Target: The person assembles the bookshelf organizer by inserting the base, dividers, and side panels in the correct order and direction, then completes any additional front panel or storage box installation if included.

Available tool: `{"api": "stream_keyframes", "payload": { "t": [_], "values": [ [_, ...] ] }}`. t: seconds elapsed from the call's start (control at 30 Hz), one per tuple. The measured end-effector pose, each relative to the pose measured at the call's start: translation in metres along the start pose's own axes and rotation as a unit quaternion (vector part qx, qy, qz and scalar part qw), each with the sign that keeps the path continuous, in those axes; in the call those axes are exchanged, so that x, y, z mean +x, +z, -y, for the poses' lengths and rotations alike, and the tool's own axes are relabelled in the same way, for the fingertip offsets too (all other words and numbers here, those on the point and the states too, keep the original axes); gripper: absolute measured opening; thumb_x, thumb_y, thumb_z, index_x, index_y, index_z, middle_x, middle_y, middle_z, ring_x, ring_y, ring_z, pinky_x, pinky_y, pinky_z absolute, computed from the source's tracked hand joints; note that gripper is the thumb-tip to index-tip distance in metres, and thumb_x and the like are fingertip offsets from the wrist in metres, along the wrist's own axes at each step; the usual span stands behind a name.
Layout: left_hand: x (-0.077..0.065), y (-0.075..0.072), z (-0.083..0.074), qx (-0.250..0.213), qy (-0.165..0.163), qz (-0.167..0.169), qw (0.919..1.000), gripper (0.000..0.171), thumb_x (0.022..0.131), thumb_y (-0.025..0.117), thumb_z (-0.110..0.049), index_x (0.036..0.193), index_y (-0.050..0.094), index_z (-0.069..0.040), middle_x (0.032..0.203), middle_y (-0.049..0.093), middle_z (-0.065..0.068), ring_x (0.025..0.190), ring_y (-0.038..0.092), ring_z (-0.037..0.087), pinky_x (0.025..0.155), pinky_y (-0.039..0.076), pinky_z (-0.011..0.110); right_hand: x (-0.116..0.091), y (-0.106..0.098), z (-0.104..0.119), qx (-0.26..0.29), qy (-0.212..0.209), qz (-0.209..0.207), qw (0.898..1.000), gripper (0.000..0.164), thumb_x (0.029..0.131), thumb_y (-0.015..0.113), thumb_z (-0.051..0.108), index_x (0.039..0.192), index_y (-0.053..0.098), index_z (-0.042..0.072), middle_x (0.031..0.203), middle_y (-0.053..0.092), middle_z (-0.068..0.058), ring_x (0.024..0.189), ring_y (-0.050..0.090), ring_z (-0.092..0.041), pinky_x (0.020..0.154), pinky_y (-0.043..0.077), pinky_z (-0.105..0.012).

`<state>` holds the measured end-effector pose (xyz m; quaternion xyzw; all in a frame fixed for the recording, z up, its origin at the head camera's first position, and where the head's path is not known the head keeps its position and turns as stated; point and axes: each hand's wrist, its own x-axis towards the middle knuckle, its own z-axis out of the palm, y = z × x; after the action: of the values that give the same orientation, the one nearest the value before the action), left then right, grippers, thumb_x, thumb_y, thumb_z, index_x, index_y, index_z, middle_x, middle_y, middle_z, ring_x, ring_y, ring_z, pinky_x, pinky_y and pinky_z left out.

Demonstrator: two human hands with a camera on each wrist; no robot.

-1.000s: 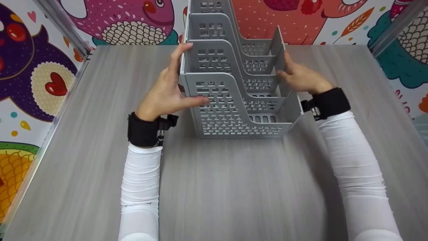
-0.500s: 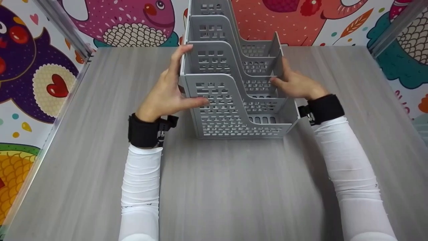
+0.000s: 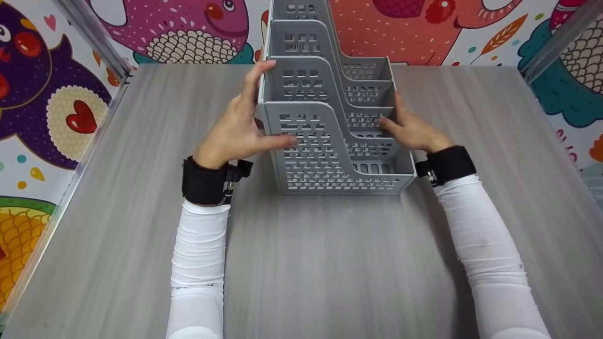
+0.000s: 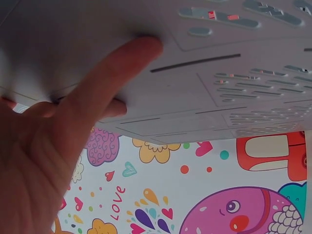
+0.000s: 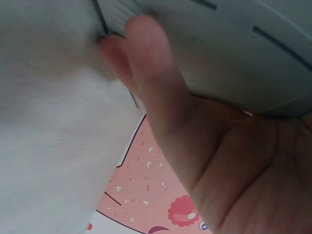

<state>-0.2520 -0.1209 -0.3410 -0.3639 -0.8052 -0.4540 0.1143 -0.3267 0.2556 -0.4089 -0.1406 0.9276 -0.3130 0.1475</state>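
Observation:
A grey plastic file organizer (image 3: 314, 147) with several perforated upright slots stands on the table, its tall back to the left and its low front to the right. My left hand (image 3: 235, 134) grips the tall back, thumb along the near side panel and a fingertip over the back edge. In the left wrist view the thumb (image 4: 109, 73) lies against the grey panel. My right hand (image 3: 417, 133) holds the low front panel (image 3: 405, 162), its thumb over the top rim and the other fingers along the outer face, partly hidden. The right wrist view shows that thumb (image 5: 151, 58) close up.
The wood-grain table (image 3: 320, 268) runs up to a back wall (image 3: 188, 28) printed with cartoon animals. Metal posts (image 3: 94, 37) stand at the corners, and another printed panel (image 3: 42, 94) borders the left side. The organizer's top is cut off by the upper frame edge.
The low front panel has swung from leaning outward to standing in line with the slot ends, as my right hand moved left and slightly down. My left hand has kept its hold.

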Motion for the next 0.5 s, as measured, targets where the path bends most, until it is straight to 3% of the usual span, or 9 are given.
{"api": "stream_keyframes", "payload": {
  "t": [0.23,0.5],
  "values": [
    [0.0026,-0.0019,0.0005,-0.001,0.01,-0.001,0.9999,0.108,0.075,0.089,-0.024,0.152,0.014,-0.008,0.131,0.061,0.016,0.106,0.069,0.018,0.089,0.058,0.032,0.0019,-0.0058,0.0026,-0.003,0.024,0.017,1.0,0.092,0.103,0.042,0.052,0.158,-0.022,0.018,0.162,0.019,-0.03,0.148,0.027,-0.047,0.124,0.017,-0.058],
    [-0.0001,-0.0019,0.0006,0.041,-0.009,-0.002,0.9991,0.126,0.067,0.094,-0.032,0.156,0.009,-0.005,0.143,0.056,0.015,0.119,0.063,0.024,0.105,0.051,0.044,0.0005,-0.001,0.0005,0.01,0.028,0.021,0.999,0.095,0.102,0.045,0.05,0.158,-0.024,0.015,0.166,0.011,-0.026,0.151,0.025,-0.042,0.126,0.015,-0.056]
  ]
}}
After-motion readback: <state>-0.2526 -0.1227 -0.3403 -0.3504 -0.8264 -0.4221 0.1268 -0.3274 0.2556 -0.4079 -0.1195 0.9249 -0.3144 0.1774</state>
